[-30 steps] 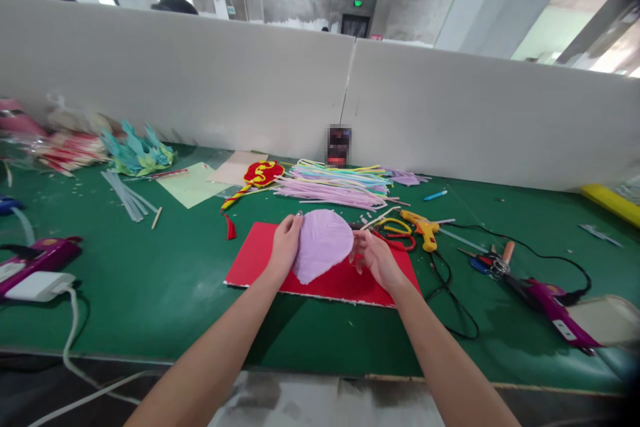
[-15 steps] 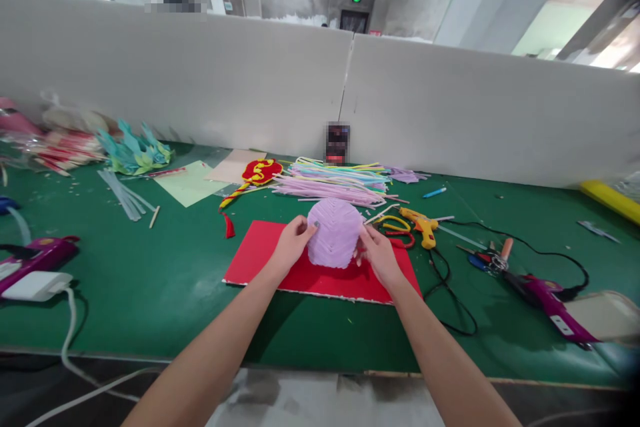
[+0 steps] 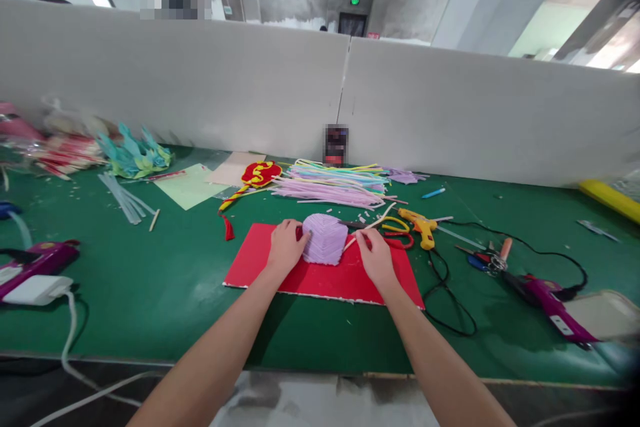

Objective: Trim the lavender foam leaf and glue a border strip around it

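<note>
Power strip (image 3: 43, 260), purple, sits far left on the green counter (image 3: 165, 300), white plug (image 3: 37, 288) in it. Red-ended sticks (image 3: 70, 155) piled behind, then teal leafy pieces (image 3: 135, 155), translucent sticks (image 3: 123, 197) and pale green paper (image 3: 189, 185). Next, red-and-yellow ornament (image 3: 261, 174) with a red tassel. Left hand (image 3: 289, 245) has its fingers clamped on the left edge of the lilac ribbed piece (image 3: 325, 240), which is over the red board (image 3: 327, 285); can't tell if it touches the board. Pastel stems (image 3: 333, 187) heaped behind. Right hand (image 3: 374, 250) is just right of the lilac piece, fingers near each other at a pale strip (image 3: 385, 215); can't tell if they grip it. Beyond: yellow and red scissor handles (image 3: 400, 236), yellow glue gun (image 3: 424, 228), blue pen (image 3: 433, 193), keys (image 3: 494, 261), second purple strip (image 3: 555, 310), yellow roll (image 3: 610, 200).
</note>
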Motion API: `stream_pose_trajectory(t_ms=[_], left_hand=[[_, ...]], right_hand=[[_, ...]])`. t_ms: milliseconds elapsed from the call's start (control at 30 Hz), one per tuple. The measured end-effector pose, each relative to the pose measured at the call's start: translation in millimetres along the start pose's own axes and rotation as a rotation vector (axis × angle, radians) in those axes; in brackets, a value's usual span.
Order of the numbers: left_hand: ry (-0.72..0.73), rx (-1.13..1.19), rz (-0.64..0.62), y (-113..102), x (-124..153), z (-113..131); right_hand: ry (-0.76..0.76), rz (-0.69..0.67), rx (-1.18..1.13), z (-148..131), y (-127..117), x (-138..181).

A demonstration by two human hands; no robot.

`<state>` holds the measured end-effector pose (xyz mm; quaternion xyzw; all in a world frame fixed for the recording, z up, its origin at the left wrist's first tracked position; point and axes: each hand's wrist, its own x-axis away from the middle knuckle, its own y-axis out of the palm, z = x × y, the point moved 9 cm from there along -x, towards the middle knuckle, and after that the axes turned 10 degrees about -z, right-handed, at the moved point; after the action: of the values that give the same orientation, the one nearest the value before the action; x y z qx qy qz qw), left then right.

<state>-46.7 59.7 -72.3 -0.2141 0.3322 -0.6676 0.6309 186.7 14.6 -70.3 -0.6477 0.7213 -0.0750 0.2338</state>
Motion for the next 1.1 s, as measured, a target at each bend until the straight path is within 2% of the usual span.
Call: stream_pose_trajectory(t_ms=[100, 500, 1100], left_hand=[[-0.013, -0.086, -0.017, 3, -2, -2], [-0.042, -0.21, 0.029, 0, 4, -3], [0.016, -0.168, 0.03, 4, -2, -3]], right_hand=[[-0.018, 0.018, 0.068, 1, 0, -2], [-0.097, -0.083, 0.194, -6, 11, -10], [-0.208, -0.163, 0.335, -4, 24, -2]])
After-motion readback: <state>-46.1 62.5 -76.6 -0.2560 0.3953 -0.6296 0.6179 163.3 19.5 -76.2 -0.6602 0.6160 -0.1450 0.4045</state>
